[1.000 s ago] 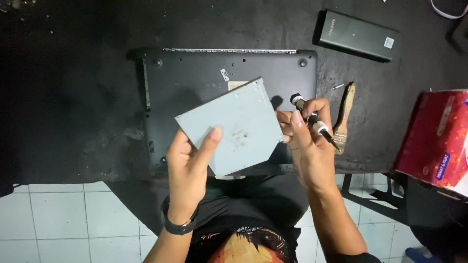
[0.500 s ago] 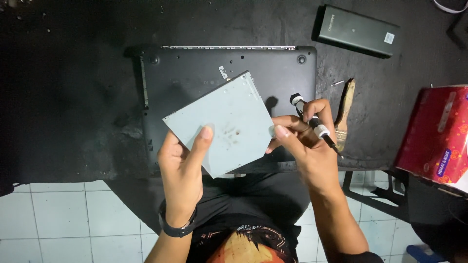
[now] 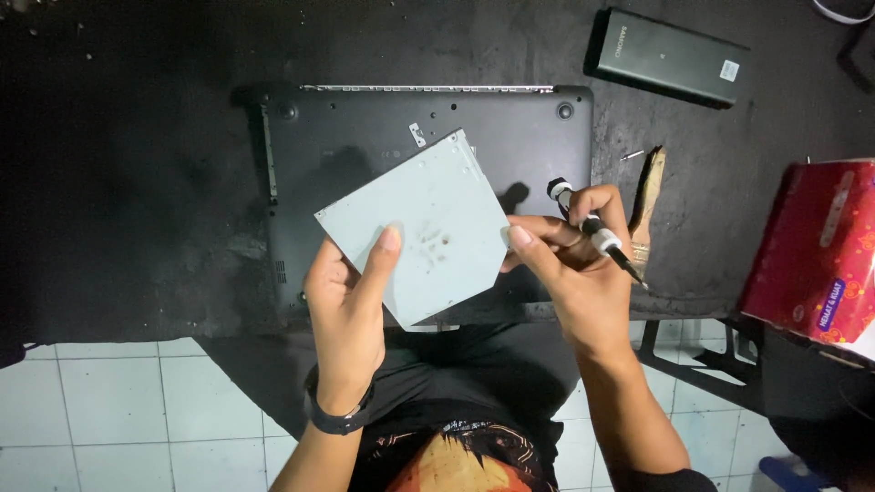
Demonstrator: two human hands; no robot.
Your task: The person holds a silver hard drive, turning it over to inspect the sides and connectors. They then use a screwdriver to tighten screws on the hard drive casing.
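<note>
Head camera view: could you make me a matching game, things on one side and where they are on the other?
Things:
1. grey metal plate
2. screwdriver
3. paintbrush
4. red box

Places:
A. at the table's right edge
B. gripped in the right hand
C. lying on the table just right of the laptop
D. held up by both hands, with the left hand at its lower corner

Pairs: 1-D, 2-B, 3-C, 4-A

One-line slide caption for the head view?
Both hands hold a grey optical drive above an upturned black laptop; right hand also grips a screwdriver.
</note>
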